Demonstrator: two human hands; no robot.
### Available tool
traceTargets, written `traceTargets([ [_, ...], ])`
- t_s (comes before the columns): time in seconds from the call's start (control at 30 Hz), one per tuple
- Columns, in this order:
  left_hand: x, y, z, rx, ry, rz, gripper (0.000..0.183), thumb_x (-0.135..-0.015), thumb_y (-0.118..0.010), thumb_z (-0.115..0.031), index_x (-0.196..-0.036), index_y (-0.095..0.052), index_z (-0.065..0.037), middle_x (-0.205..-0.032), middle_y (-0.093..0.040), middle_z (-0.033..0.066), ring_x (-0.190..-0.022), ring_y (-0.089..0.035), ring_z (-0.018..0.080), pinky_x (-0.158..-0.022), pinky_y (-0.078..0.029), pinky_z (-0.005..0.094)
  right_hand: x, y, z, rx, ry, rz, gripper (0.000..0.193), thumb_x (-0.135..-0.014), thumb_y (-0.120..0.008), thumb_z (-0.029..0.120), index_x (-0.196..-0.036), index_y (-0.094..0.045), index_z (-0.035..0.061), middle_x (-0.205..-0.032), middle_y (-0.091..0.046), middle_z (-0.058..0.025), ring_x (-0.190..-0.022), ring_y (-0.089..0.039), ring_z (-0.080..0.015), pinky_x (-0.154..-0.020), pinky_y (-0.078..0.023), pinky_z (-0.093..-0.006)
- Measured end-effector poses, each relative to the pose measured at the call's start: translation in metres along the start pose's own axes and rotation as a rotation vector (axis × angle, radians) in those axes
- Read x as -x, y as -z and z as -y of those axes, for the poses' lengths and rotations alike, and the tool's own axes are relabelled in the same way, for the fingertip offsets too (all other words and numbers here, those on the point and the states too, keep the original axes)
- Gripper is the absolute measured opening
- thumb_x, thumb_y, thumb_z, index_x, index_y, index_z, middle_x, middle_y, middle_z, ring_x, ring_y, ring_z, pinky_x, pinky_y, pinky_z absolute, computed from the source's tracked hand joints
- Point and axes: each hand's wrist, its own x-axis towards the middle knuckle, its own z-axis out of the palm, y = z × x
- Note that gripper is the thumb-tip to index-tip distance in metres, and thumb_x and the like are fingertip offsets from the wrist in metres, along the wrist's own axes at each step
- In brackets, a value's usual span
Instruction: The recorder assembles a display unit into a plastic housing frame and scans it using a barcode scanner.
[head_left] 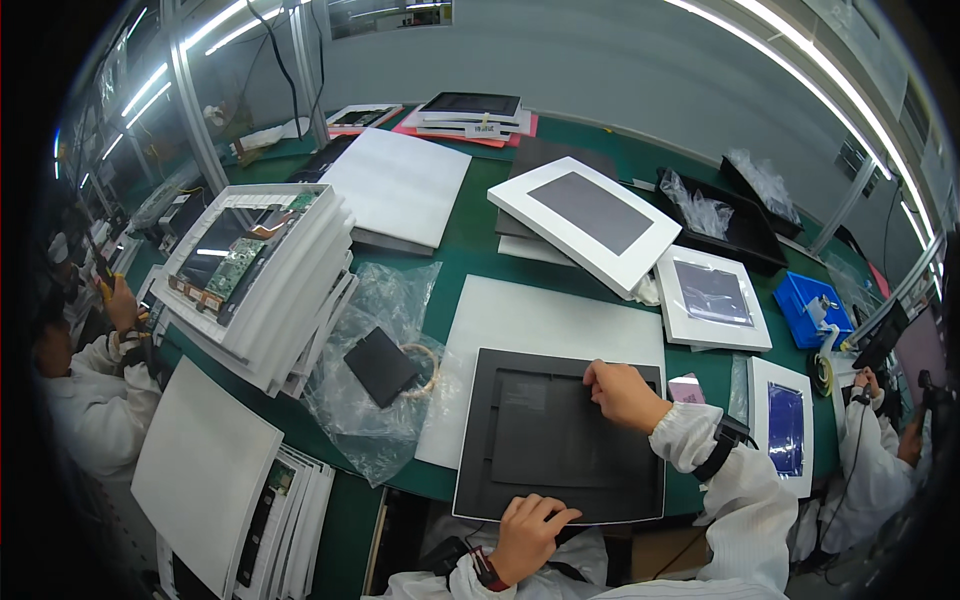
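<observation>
A flat black rectangular panel with a white rim [560,445], which looks like the back of a display frame, lies in front of me, partly on a white foam sheet [500,310]. At its near edge, my left hand [527,535] has its fingers bent over the rim, gripping it. Above the panel's far right part, my right hand [625,395] is closed with fingertips pressed together at the surface; whatever they hold is hidden. Left of the panel, a small black rectangular plate [381,367] lies on clear plastic bags [345,425] beside a cream-coloured cable loop [425,370].
Stacked white frames with exposed circuit boards [240,270] rise at left. White display frames [590,215] lie at the far right, near black trays [740,225] of plastic bags and a blue bin [812,305]. Other people [95,400] work at both sides.
</observation>
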Motion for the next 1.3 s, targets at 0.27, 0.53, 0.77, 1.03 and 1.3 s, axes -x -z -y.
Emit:
traceTargets([
  [0.27, -0.001, 0.000, -0.001, 0.040, 0.035, -0.003, 0.033, -0.063, -0.058, 0.004, -0.090, -0.069, -0.012, -0.081, -0.059, -0.0010, -0.076, -0.054, 0.0181, -0.068, -0.039, 0.0316, -0.004, 0.008, -0.002, -0.167, -0.128, 0.103, 0.022, -0.072, -0.060, -0.007, -0.092, -0.057, 0.0006, -0.078, -0.063, -0.0110, -0.076, -0.062, -0.0276, -0.069, -0.049, -0.0353],
  [0.53, -0.002, 0.003, 0.000, 0.032, 0.027, -0.001, 0.035, -0.062, -0.057, 0.006, -0.089, -0.070, -0.012, -0.081, -0.058, -0.0005, -0.074, -0.052, 0.0186, -0.068, -0.039, 0.0318, 0.002, 0.005, 0.007, 0.107, 0.039, -0.055, 0.021, -0.070, -0.060, -0.009, -0.087, -0.054, 0.0000, -0.076, -0.062, -0.0140, -0.074, -0.061, -0.0324, -0.068, -0.048, -0.0391],
  [0.77, -0.003, 0.003, -0.004, 0.025, 0.028, -0.014, 0.033, -0.063, -0.057, 0.005, -0.088, -0.070, -0.012, -0.081, -0.058, -0.0001, -0.074, -0.052, 0.0189, -0.068, -0.039, 0.0318, -0.001, -0.002, 0.001, 0.161, 0.092, -0.064, 0.027, -0.070, -0.059, -0.009, -0.093, -0.052, 0.0010, -0.073, -0.061, -0.0136, -0.073, -0.061, -0.0316, -0.066, -0.048, -0.0392],
  [1.03, -0.002, 0.004, -0.005, 0.034, 0.059, -0.006, 0.034, -0.062, -0.056, 0.006, -0.088, -0.069, -0.012, -0.080, -0.058, 0.0004, -0.074, -0.052, 0.0195, -0.068, -0.039, 0.0325, -0.016, 0.015, 0.003, -0.160, -0.173, 0.172, 0.017, -0.072, -0.060, -0.006, -0.088, -0.056, 0.0000, -0.075, -0.064, -0.0119, -0.074, -0.064, -0.0250, -0.067, -0.049, -0.0321],
  [1.3, -0.008, 0.006, -0.001, 0.041, 0.028, 0.015, 0.033, -0.062, -0.056, 0.006, -0.088, -0.069, -0.010, -0.081, -0.058, 0.0008, -0.076, -0.052, 0.0204, -0.070, -0.039, 0.0336, 0.001, 0.008, 0.009, 0.274, 0.034, -0.052, 0.009, -0.075, -0.064, 0.002, -0.082, -0.060, -0.0001, -0.078, -0.063, -0.0169, -0.079, -0.063, -0.0317, -0.068, -0.049, -0.0404],
])
